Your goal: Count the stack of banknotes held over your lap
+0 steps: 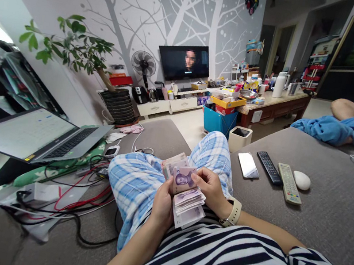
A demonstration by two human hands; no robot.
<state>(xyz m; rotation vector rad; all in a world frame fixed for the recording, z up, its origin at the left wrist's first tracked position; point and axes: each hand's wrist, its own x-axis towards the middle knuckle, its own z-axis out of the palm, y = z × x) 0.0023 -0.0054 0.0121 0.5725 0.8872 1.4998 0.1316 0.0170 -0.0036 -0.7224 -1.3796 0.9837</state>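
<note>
Over my lap, my left hand is closed around a stack of purple-grey banknotes. The lower part of the stack is folded over and fans out below the fingers, toward my striped shirt. My right hand pinches the right edge of the top banknote, which shows a portrait and a "5". Behind that note, more banknotes stick up toward my knees. A pale watch sits on my right wrist. The left palm and some of its fingers are hidden by the notes.
An open laptop and tangled cables lie to my left. On the sofa to my right are a phone, two remotes and a white mouse. Another person's legs under a blue cloth rest at the far right.
</note>
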